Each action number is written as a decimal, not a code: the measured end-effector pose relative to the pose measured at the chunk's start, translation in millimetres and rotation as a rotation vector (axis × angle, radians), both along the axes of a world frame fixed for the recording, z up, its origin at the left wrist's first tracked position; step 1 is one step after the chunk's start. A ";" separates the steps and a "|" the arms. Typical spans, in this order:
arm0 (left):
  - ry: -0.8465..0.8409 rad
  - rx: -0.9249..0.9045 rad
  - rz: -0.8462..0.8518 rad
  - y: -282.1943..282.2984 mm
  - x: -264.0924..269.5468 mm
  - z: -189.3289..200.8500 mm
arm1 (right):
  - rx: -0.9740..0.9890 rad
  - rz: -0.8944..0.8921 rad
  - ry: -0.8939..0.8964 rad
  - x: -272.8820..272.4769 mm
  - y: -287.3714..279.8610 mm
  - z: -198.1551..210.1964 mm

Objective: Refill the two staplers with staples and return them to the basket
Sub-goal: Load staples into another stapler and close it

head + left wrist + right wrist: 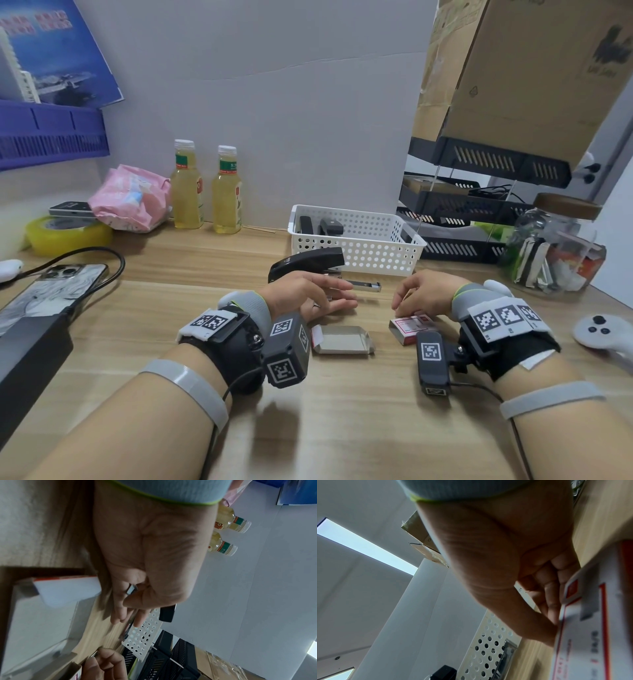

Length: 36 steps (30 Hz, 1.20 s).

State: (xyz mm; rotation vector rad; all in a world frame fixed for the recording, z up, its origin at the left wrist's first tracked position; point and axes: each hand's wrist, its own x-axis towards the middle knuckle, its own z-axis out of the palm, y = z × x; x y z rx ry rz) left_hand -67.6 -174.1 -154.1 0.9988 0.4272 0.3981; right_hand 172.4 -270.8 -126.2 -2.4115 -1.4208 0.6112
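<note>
A black stapler (305,262) lies open on the desk in front of the white basket (376,255), its metal magazine (366,285) slid out to the right. My left hand (318,296) hovers just in front of it and pinches a short strip of staples (131,589) between thumb and fingers. To the right, my right hand (419,291) rests on the red-and-white staple box (409,325), thumb and curled fingers holding its far edge (563,615). The box's grey inner tray (342,339) lies between my wrists. Two more dark staplers (329,226) stand in the basket.
Two yellow drink bottles (205,192) and a pink pack (132,197) stand at the back left. A phone (51,298) with its cable lies far left. A black tray rack (462,219), a glass jar (555,246) and a white controller (603,332) are on the right.
</note>
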 end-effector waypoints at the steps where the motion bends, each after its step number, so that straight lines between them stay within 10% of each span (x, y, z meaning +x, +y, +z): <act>1: -0.005 -0.007 0.001 -0.3 0.1 0.1 | -0.003 0.002 -0.004 0.1 0.2 -0.2; 14: -0.007 0.041 -0.044 -8.2 -5.5 4.2 | 0.114 -0.093 0.162 7.7 -3.6 -11.1; 27: 0.141 0.169 0.057 -5.8 0.3 3.2 | 0.703 0.050 0.575 -19.1 2.5 1.2; 36: 0.104 0.089 0.051 -2.6 2.4 1.8 | 0.577 0.172 0.319 -12.1 27.4 -7.7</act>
